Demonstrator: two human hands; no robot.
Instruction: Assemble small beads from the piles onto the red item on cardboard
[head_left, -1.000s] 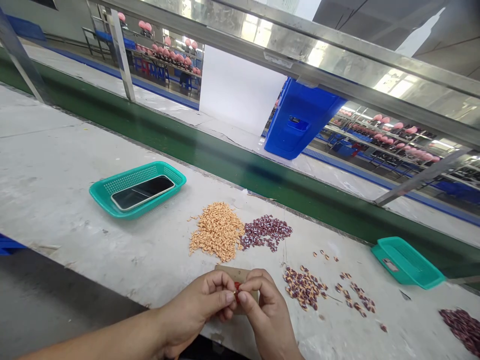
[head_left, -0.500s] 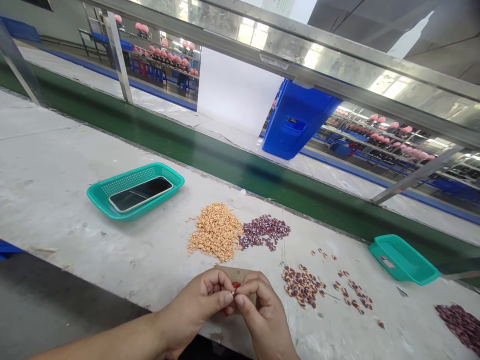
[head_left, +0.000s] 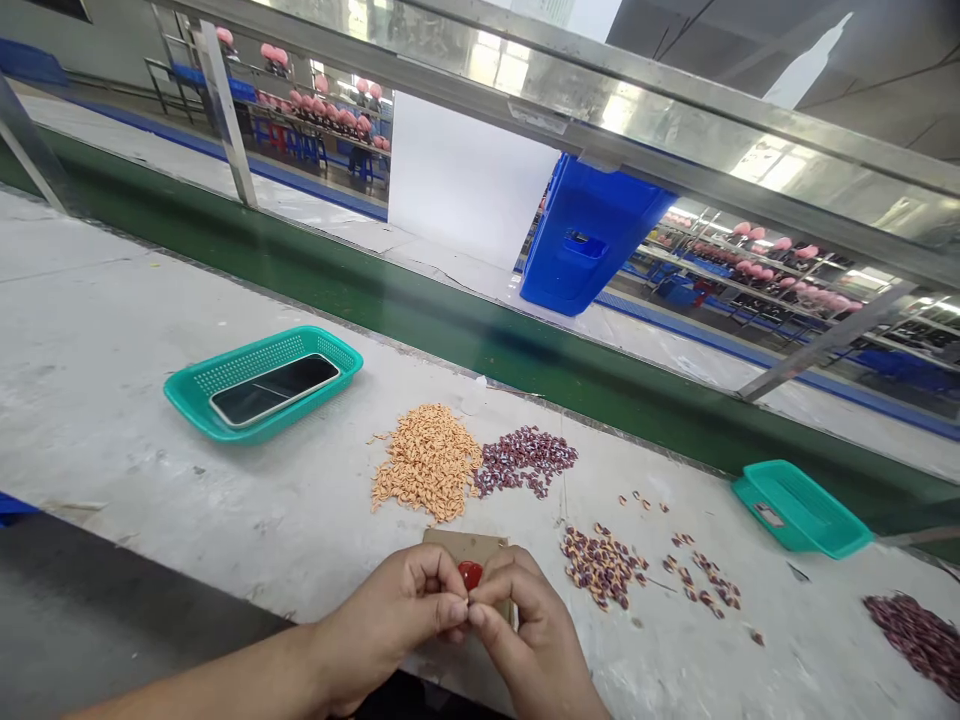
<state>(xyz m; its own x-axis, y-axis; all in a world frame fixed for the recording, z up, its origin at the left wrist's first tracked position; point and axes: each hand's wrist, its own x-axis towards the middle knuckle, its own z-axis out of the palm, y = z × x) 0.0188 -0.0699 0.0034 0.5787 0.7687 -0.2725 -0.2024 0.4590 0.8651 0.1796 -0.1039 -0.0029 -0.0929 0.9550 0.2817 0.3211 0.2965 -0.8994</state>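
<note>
Left hand (head_left: pixel 386 622) comes in from lower left, forearm (head_left: pixel 202 688) low and nearly level across the frame, fingers curled toward the centre. Right hand (head_left: pixel 534 640) rises from the bottom edge, fingers curled back toward the left hand. Two hands in view, both bare, no co-worker's hands. Grip: fingertips of both hands pressed close together, pinching at one small glossy red piece (head_left: pixel 470 575). Its exact kind is hard to tell; part of it is hidden by the fingers, and it sits just above the pinch point. One brown cardboard piece (head_left: pixel 465 547) lies on the workbench directly under and behind the hands, partly covered by them.

Workbench (head_left: pixel 97 290) is pale grey and scuffed. On it: two teal plastic baskets, the left one (head_left: pixel 196 398) holding one smartphone (head_left: pixel 274 390), the right one (head_left: pixel 799 510) near the far edge. Four loose heaps: one orange heap of small pieces (head_left: pixel 426 464), one maroon heap (head_left: pixel 525 461) touching its right side, one speckled heap (head_left: pixel 600 567) just right of the hands, one dark maroon heap (head_left: pixel 919 640) at the right edge. Smaller scattered speckled pieces (head_left: pixel 701 578) lie right of the third heap. Beyond the bench's green edge (head_left: pixel 300 275) stands one blue bin (head_left: pixel 589 235).
</note>
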